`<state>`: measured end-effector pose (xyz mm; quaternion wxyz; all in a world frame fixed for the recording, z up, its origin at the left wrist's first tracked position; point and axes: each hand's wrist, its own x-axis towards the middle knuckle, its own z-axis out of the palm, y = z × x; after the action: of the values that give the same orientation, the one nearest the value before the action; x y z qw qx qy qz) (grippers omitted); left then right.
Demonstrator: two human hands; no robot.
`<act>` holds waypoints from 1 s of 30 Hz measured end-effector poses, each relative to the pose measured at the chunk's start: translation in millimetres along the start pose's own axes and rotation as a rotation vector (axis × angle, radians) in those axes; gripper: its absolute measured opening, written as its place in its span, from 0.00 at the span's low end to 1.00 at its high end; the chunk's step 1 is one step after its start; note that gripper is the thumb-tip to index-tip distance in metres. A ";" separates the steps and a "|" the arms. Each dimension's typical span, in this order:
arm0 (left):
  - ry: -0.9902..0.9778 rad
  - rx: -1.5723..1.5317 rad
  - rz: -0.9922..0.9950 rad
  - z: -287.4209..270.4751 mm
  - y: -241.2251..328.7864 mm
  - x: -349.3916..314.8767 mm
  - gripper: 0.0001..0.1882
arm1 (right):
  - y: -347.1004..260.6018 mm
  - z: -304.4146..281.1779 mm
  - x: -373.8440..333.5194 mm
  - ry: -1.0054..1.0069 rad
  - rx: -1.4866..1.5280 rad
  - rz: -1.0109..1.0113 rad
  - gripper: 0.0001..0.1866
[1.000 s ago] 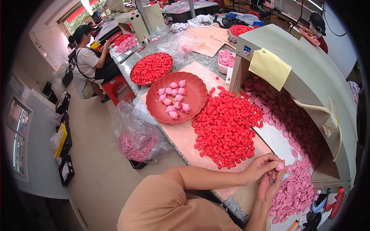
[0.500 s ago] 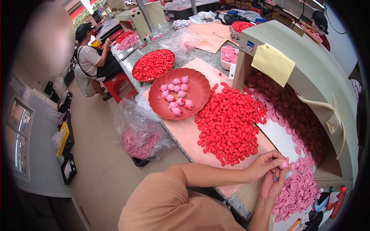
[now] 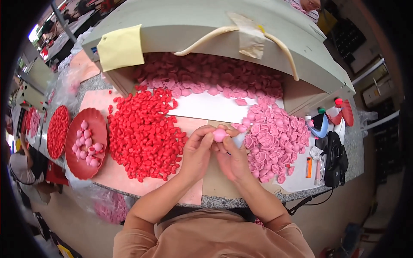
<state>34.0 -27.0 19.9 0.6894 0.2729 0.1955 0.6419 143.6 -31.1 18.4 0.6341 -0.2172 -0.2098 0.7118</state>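
A small round pink plastic piece [image 3: 220, 135] is held between both hands over the table's near middle. My left hand [image 3: 197, 152] is closed, its thumb and fingertips pinching the piece from the left. My right hand [image 3: 234, 162] meets it from the right and below, fingers bent and closed against the same piece. A heap of small red plastic parts [image 3: 146, 135] lies left of my hands. Just to the right is a heap of pink plastic shells [image 3: 275, 142]. My fingers cover part of the held piece.
A scalloped red tray [image 3: 74, 165] with assembled pink pieces stands at the left, beside a dish of red parts [image 3: 58, 133]. A grey arched housing [image 3: 206, 26] rises behind, more pink shells under it. An orange lighter [image 3: 309, 167] and a black pouch [image 3: 336, 159] lie right.
My view has swung right, from the tray and aisle to the housing and heaps in front. Both hands still hold the round pink piece together.
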 end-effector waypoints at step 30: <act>-0.132 0.498 -0.072 -14.0 9.6 5.0 0.20 | -30.1 -7.0 0.1 -0.107 -0.982 -0.414 0.17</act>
<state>18.4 -20.1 15.5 0.6345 0.4685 0.3115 0.5299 172.0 -27.6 29.9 0.5733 -0.4061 -0.5886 0.4000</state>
